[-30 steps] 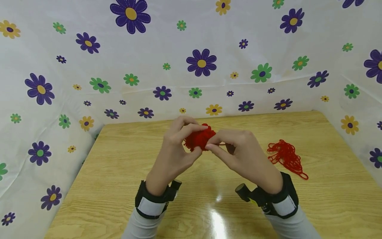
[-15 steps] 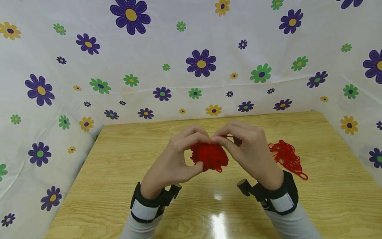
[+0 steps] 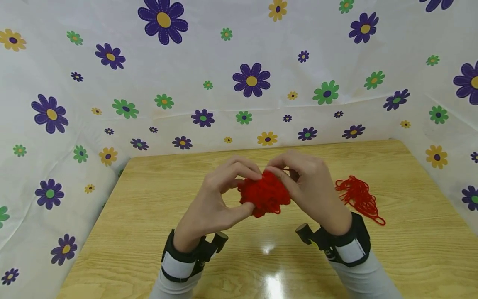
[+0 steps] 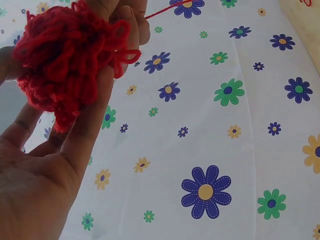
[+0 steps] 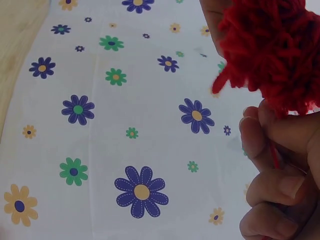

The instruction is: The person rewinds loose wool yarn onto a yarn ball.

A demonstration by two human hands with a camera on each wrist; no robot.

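A fluffy bundle of looped red yarn (image 3: 266,194) is held above the table between both hands. My left hand (image 3: 220,199) grips it from the left, thumb below and fingers along the top; in the left wrist view, loops (image 4: 60,60) stick out past the fingers. At the bundle's upper right, my right hand (image 3: 310,185) pinches with thumb and forefinger. A single red strand (image 5: 274,154) runs down through the curled fingers of that hand in the right wrist view. The bundle hides the exact pinch spot.
A loose heap of red yarn (image 3: 359,199) lies on the wooden table (image 3: 149,232) to the right of my right hand. White flower-printed cloth (image 3: 209,54) rises behind the table and at both sides. Each wrist wears a black strap (image 3: 352,245) with a small camera.
The bundle has come nearer and turned, showing more of its looped face. My right hand has shifted from its right side to its top right. The yarn heap stays put.
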